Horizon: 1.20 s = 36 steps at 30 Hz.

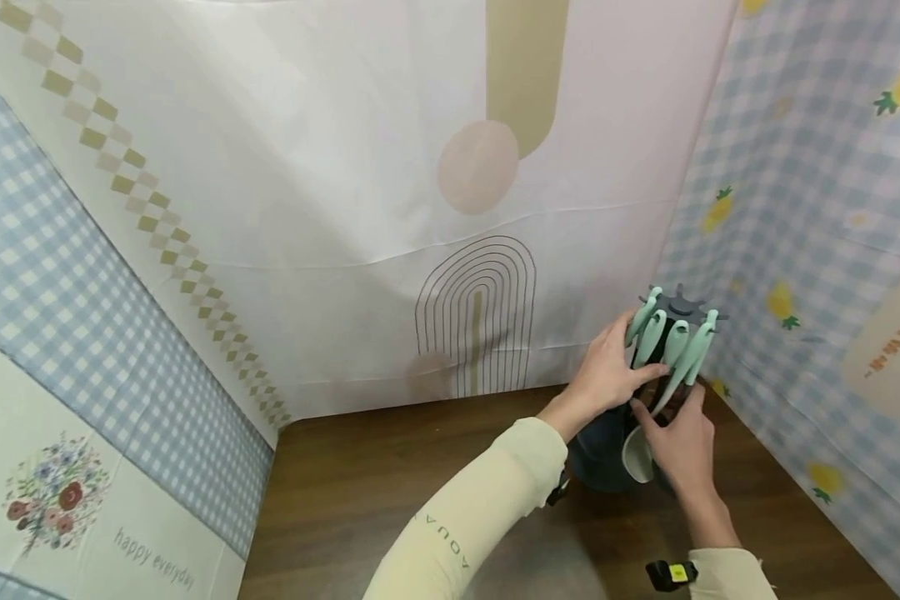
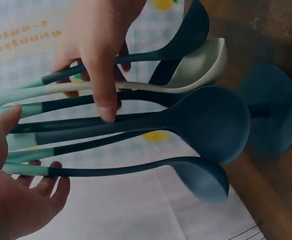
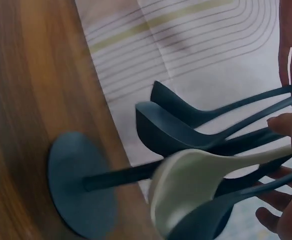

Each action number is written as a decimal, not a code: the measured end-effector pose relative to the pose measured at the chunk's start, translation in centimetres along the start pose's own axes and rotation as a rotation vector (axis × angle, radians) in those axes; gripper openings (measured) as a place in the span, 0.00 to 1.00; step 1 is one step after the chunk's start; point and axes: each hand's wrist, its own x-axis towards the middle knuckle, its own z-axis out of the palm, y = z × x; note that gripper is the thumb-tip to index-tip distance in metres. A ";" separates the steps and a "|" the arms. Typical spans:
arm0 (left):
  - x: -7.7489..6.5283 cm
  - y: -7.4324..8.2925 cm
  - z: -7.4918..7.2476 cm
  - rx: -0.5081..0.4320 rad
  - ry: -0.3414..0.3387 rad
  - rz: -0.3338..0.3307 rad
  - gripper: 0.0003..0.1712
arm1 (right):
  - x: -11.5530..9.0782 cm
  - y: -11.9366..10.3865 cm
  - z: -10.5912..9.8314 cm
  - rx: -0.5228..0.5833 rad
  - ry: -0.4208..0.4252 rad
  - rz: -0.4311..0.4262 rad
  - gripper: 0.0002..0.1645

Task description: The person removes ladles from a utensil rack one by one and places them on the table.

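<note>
At the right of the table, a dark utensil stand carries several hanging kitchen utensils with mint-green handles. My left hand grips the handles from the left, its thumb across the front. Lower down, my right hand holds the utensil shafts, thumb in front and fingers behind. An off-white ladle hangs among dark-blue ladles and spoons, including a dark ladle and a broad, rounded dark utensil. The stand's round base shows below the utensil heads in both wrist views.
The brown wooden table extends left of the stand. Behind it hangs a white patterned cloth. A blue checked cloth with pineapples stands close on the right; another checked cloth borders the left.
</note>
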 end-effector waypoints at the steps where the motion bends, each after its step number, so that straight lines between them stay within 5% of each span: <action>1: 0.1 0.0 0.3 -0.011 0.002 -0.012 0.51 | 0.0 0.2 0.2 0.007 0.007 0.008 0.49; 11: 0.6 -2.1 1.3 -0.140 -0.055 -0.149 0.48 | 0.4 0.4 3.0 0.066 0.086 0.057 0.43; 17: -0.1 -4.0 0.4 -0.133 0.033 -0.101 0.43 | 0.7 -0.4 5.0 0.106 0.061 0.001 0.38; 29: -2.2 -5.6 -4.9 0.154 0.271 0.032 0.41 | 2.6 -5.1 7.4 0.183 -0.090 -0.288 0.33; 36: -5.0 -7.5 -9.5 0.222 0.435 0.017 0.40 | 2.4 -9.1 10.7 0.263 -0.174 -0.450 0.32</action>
